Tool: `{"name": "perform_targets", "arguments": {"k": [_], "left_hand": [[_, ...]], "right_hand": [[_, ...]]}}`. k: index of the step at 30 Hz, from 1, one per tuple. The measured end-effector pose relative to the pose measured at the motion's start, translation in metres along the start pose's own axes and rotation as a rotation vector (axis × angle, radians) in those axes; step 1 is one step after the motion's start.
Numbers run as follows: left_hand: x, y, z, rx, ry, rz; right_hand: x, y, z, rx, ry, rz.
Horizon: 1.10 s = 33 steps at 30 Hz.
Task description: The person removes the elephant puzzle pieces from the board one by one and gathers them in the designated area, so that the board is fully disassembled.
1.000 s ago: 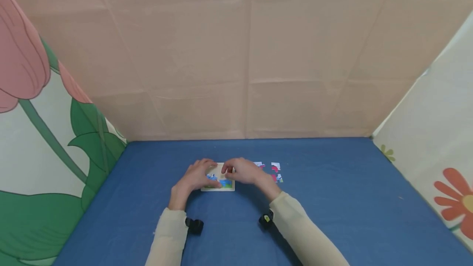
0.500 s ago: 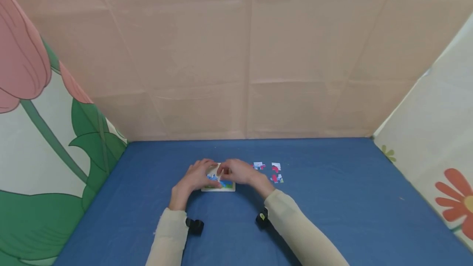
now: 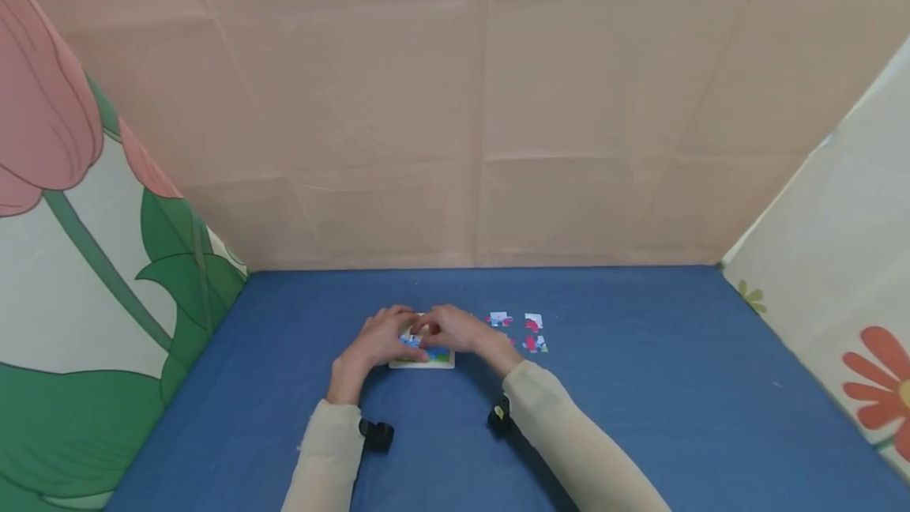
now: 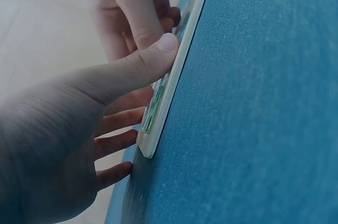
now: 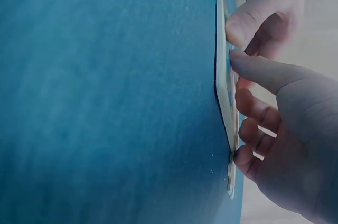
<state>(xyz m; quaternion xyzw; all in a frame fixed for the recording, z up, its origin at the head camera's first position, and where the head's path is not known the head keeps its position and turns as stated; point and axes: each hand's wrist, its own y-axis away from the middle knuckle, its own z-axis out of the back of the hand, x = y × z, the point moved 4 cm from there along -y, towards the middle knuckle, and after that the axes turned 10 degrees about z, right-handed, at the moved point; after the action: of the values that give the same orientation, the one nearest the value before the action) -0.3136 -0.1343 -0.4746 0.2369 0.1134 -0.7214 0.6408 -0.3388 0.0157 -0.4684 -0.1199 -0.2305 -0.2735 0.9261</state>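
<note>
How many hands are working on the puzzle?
2. The left hand is at the left side of the puzzle board, touching it, and the right hand is over the board from the right. Both are in plain view.

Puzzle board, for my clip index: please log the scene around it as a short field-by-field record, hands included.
Puzzle board: pale-rimmed, flat on the blue tabletop, partly covered
Left hand: thumb on the board
Right hand: fingers curled over the board; any piece beneath them hidden
Loose pieces: on the tabletop, right of the board
Black devices: one at each wrist
</note>
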Motion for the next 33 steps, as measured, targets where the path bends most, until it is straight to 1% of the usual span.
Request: {"name": "perform_targets", "arguments": {"k": [4, 11, 14, 20, 23, 28, 33], "left_hand": [[-0.0009, -0.0002, 0.0000, 0.001, 0.005, 0.008], [-0.0002, -0.0011, 0.0001, -0.001, -0.001, -0.002], [0.0009, -0.0013, -0.0005, -0.003, 0.002, -0.004], [0.0011, -0.0012, -0.0017, 0.003, -0.005, -0.006], [0.0008, -0.0015, -0.0018, 0.004, -0.010, -0.002], [0.0003, -0.0018, -0.0011, -0.001, 0.014, 0.012], [0.0010, -0.0018, -0.0009, 0.008, 0.005, 0.018]], "right_hand": [[0.0022, -0.0002, 0.0010, 0.010, 0.007, -0.025], [0.0039, -0.0021, 0.0008, 0.027, 0.021, -0.020], [0.0021, -0.0029, 0.0002, 0.020, 0.006, -0.042], [-0.0020, -0.0031, -0.0013, -0.008, 0.041, -0.084], [-0.0021, -0.0033, -0.0018, -0.021, 0.046, -0.077], [-0.0008, -0.0041, -0.0026, -0.023, 0.041, -0.065], [-0.0007, -0.0053, -0.0027, -0.034, 0.046, -0.085]]}}
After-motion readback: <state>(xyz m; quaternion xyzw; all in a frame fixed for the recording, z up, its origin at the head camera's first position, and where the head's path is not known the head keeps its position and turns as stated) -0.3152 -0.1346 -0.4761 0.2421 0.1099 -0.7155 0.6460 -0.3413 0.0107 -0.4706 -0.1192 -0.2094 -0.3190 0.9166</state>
